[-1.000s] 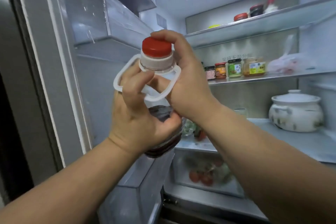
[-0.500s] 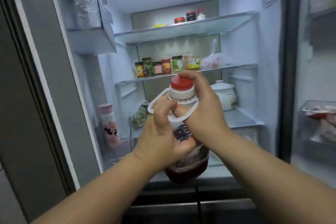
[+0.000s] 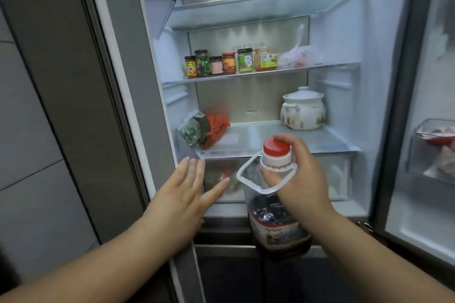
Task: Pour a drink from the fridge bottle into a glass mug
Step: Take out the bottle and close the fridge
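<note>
Now that left hand (image 3: pixel 183 194) has let go: fingers spread, empty
Right hand (image 3: pixel 299 174): alone grips bottle (image 3: pixel 278 224) neck
Mug: unseen

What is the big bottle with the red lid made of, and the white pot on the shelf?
The bottle looks like clear plastic: dark red drink shows through, with a white plastic carry loop. Its red cap seems matte plastic. The white pot looks like glazed ceramic, glossy with painted patterns.

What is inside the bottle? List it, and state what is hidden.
The bottle holds dark red liquid with dark lumps floating near the top. Its label and the right hand cover the rest; the red cap is on.
</note>
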